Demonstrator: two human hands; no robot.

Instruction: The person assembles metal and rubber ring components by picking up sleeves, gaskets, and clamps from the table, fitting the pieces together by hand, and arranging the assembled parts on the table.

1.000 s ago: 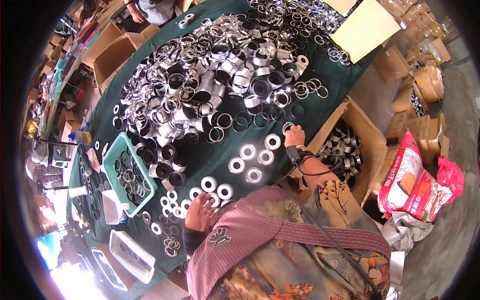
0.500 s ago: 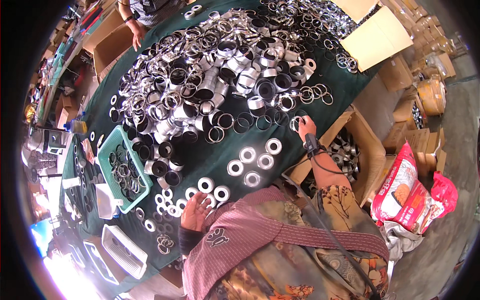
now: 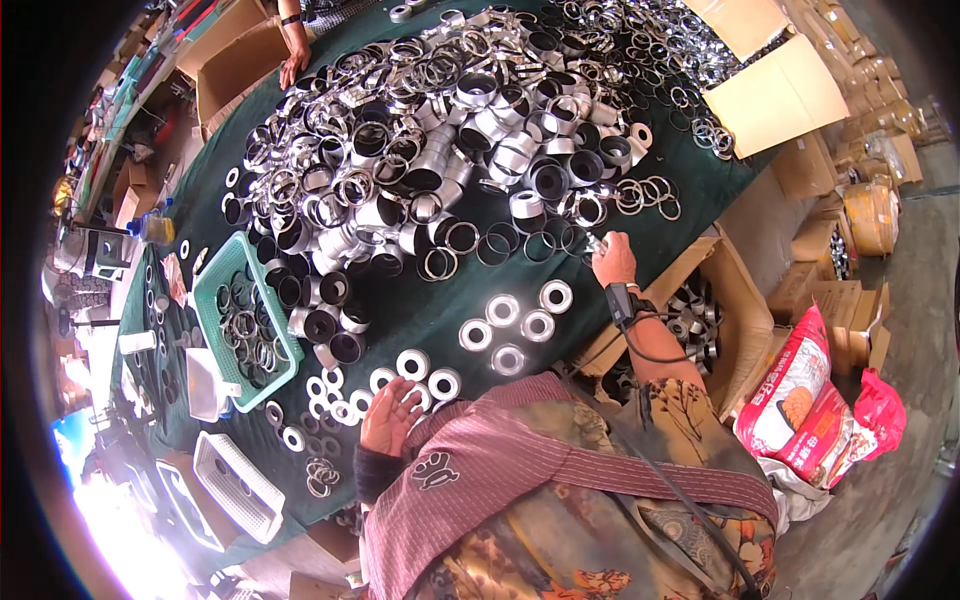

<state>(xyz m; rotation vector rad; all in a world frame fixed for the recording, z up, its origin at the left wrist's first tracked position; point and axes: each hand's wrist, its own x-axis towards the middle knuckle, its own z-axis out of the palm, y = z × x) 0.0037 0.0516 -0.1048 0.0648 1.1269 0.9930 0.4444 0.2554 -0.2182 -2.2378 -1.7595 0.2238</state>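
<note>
A big heap of silver and black metal rings (image 3: pixel 450 150) covers the dark green table (image 3: pixel 700 185). My right hand (image 3: pixel 612 258), with a black band on its wrist, reaches to the heap's near edge, fingers curled on a small shiny metal ring (image 3: pixel 596 240). My left hand (image 3: pixel 388 415) lies flat on the cloth with fingers spread, holding nothing, beside a row of white flat rings (image 3: pixel 425 375). Several more white rings (image 3: pixel 515 325) lie between my two hands.
A green basket (image 3: pixel 212 300) of rings sits at the left, a white tray (image 3: pixel 235 485) below it. An open cardboard box (image 3: pixel 740 300) of metal parts stands right of my arm, with a red and white bag (image 3: pixel 800 400) beyond. Another person's hand (image 3: pixel 295 65) rests at the far edge.
My right hand has moved forward from the white rings to the edge of the heap. My left hand has stayed in place on the cloth.
</note>
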